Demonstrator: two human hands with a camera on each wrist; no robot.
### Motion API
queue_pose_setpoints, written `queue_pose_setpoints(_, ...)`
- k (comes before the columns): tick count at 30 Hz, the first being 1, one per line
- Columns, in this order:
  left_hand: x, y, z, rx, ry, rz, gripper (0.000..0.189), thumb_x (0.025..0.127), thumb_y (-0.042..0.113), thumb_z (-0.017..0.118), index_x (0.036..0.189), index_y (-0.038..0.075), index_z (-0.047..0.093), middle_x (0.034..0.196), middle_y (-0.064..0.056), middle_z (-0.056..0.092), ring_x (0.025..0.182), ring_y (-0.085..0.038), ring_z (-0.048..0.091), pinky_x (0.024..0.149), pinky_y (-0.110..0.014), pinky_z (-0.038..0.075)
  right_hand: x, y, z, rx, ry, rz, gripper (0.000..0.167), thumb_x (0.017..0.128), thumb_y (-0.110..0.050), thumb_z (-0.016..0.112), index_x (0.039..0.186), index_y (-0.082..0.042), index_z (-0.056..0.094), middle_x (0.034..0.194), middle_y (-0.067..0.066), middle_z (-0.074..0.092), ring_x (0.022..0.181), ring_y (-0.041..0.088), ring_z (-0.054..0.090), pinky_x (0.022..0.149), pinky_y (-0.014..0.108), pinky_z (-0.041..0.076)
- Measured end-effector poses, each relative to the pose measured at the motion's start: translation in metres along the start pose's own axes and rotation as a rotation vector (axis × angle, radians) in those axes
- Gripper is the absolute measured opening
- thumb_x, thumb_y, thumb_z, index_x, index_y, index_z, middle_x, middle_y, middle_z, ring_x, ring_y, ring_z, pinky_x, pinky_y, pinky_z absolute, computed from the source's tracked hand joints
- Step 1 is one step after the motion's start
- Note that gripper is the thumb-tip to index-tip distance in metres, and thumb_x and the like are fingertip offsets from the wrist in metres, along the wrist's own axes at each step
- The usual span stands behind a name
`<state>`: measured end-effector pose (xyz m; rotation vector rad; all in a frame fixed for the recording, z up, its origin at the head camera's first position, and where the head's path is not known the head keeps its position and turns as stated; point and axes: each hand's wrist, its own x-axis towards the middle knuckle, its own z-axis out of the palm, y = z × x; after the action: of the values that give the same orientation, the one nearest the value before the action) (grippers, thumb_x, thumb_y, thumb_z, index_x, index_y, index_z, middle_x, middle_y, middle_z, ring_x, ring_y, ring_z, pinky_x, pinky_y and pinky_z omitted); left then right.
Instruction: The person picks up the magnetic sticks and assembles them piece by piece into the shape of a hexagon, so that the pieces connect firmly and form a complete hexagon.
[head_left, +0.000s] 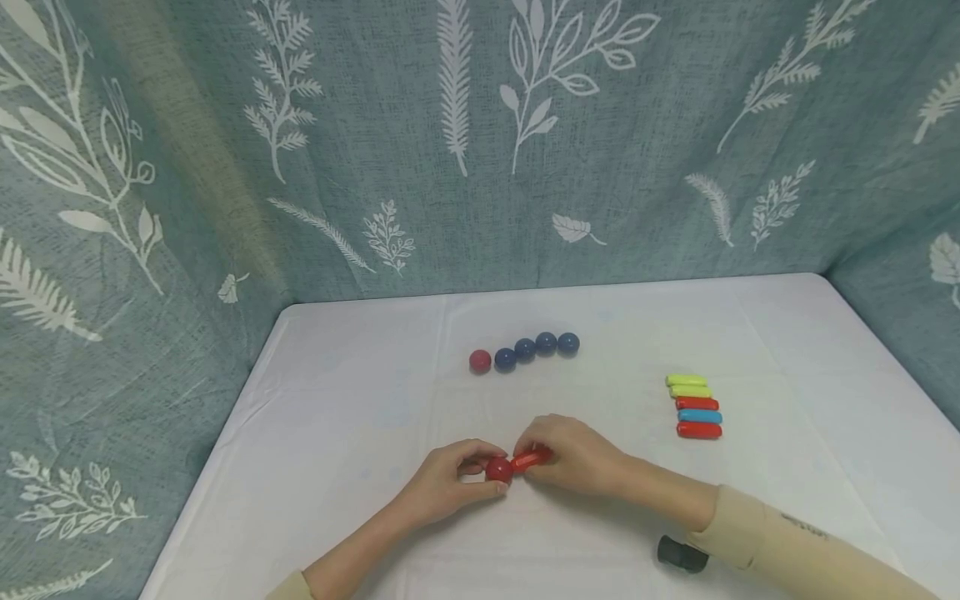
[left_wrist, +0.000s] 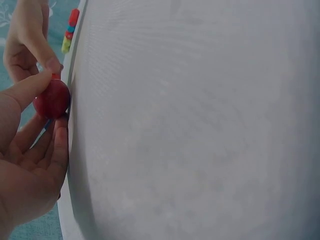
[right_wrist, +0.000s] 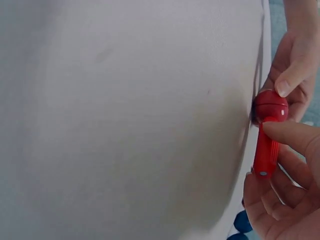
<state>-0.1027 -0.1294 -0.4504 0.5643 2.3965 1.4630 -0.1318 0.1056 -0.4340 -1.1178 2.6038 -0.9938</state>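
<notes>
Between the thumb and fingers of my left hand (head_left: pixel 441 487) is a dark red ball (head_left: pixel 498 470). My right hand (head_left: pixel 576 454) pinches a red rod (head_left: pixel 529 460), thumb on one side and fingers on the other. One end of this rod meets the ball, as the right wrist view shows with the red rod (right_wrist: pixel 266 150) against the red ball (right_wrist: pixel 270 105). In the left wrist view the red ball (left_wrist: pixel 52 100) hides most of the rod. Both hands are low over the white table.
Beyond the hands, another red ball (head_left: pixel 480 361) lies beside a row of several dark blue balls (head_left: pixel 526 349). To the right is a stack of yellow, red and blue rods (head_left: pixel 698 416). A black cylindrical object (head_left: pixel 682 554) lies by the right sleeve on the white tablecloth (head_left: pixel 360 375).
</notes>
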Motion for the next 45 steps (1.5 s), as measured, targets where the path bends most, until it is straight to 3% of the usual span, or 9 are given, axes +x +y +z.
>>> queue_pose_setpoints(6,0.000,0.000,0.000,0.017,0.003,-0.011,0.036,0.082,0.022,0.080,0.113,0.009,0.068,0.110,-0.001,0.068,0.105,-0.022,0.062,0.092,-0.028,0.050,-0.002,0.004,-0.006,0.026,-0.011,0.060,0.019,0.081,-0.011,0.077,0.098,-0.016,0.072,0.090,-0.012,0.064,0.084,0.007,0.057,0.077,0.027,0.049)
queue_pose_setpoints(12,0.001,0.000,0.000,0.016,0.006,-0.045,0.037,0.081,0.023,0.081,0.113,0.010,0.068,0.109,-0.002,0.068,0.103,-0.022,0.063,0.091,-0.030,0.051,-0.001,0.022,-0.026,0.013,0.007,0.180,0.023,0.083,-0.013,0.076,0.105,-0.016,0.070,0.099,-0.009,0.067,0.094,0.012,0.060,0.082,0.032,0.051)
queue_pose_setpoints(20,-0.001,0.002,-0.001,0.002,0.003,-0.065,0.037,0.081,0.024,0.081,0.114,0.011,0.068,0.112,-0.003,0.067,0.104,-0.023,0.063,0.091,-0.031,0.050,0.012,0.067,-0.056,0.020,0.289,0.274,0.027,0.087,-0.008,0.071,0.113,-0.003,0.067,0.110,0.011,0.066,0.096,0.026,0.062,0.078,0.040,0.053)
queue_pose_setpoints(24,-0.002,0.003,-0.002,-0.004,0.006,-0.067,0.037,0.081,0.023,0.081,0.114,0.012,0.068,0.113,-0.003,0.067,0.105,-0.022,0.063,0.092,-0.032,0.050,0.022,0.080,-0.064,0.039,0.368,0.327,0.037,0.087,-0.009,0.072,0.122,0.000,0.062,0.121,0.018,0.060,0.103,0.032,0.060,0.083,0.045,0.051)
queue_pose_setpoints(35,-0.003,0.000,0.000,0.004,0.004,-0.072,0.036,0.082,0.025,0.080,0.114,0.014,0.068,0.112,0.001,0.067,0.105,-0.021,0.063,0.091,-0.028,0.050,0.047,0.096,-0.069,0.018,0.293,0.376,0.047,0.082,-0.007,0.074,0.124,0.006,0.058,0.122,0.025,0.058,0.108,0.039,0.058,0.092,0.048,0.047)
queue_pose_setpoints(45,-0.003,0.002,-0.001,-0.020,0.008,-0.063,0.037,0.082,0.024,0.080,0.115,0.013,0.068,0.113,-0.001,0.067,0.106,-0.022,0.062,0.093,-0.030,0.049,0.051,0.096,-0.069,-0.012,0.238,0.412,0.044,0.084,-0.009,0.073,0.124,0.003,0.059,0.118,0.021,0.062,0.105,0.036,0.059,0.086,0.046,0.051)
